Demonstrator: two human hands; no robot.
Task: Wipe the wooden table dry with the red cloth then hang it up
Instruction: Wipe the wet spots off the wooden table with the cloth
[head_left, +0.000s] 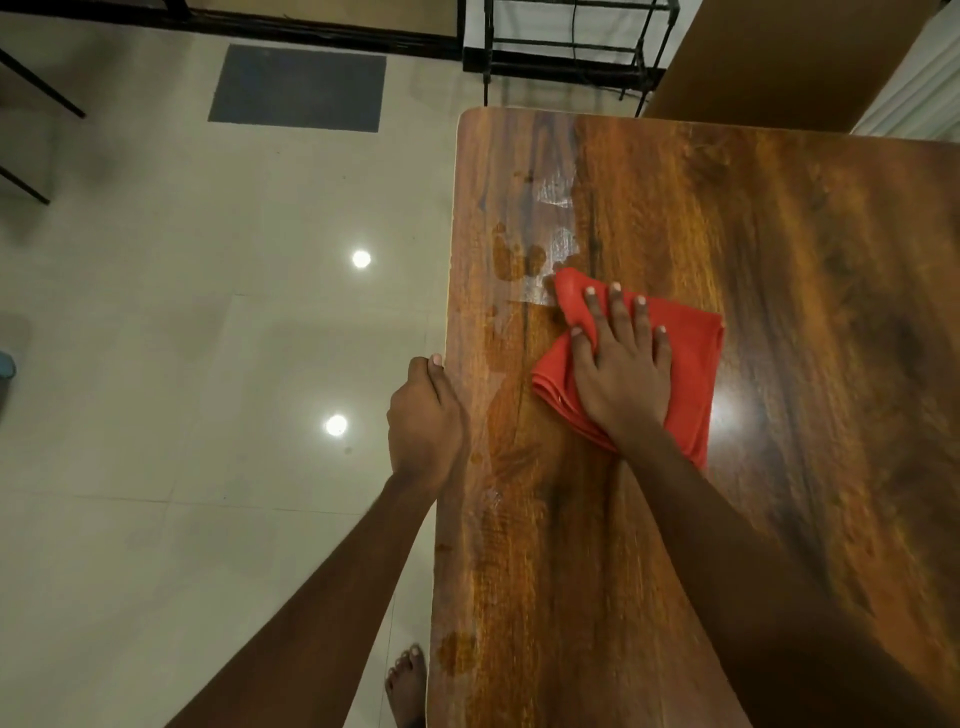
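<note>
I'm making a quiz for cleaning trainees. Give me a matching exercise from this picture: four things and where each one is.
1 right hand
2 left hand
3 wet patch
4 grey mat

a on the floor beyond the table
b flat on the red cloth
c holding the table's left edge
d just ahead of the cloth

Pairs: 1-b, 2-c, 3-d, 4-a

Right hand (621, 379): palm down, flat on red cloth (688, 353); four fingers straight, slightly spread, thumb angled out to left; presses cloth onto wooden table (779, 234). Right forearm: bare, reaching in from lower right, wrist in line with hand. Left hand (423, 415): back toward camera, fingers curled, grips table's left edge; one fingertip on top of edge, others hidden. Left forearm: bare, reaching in from lower left, alongside edge. Hands near, not touching.
</note>
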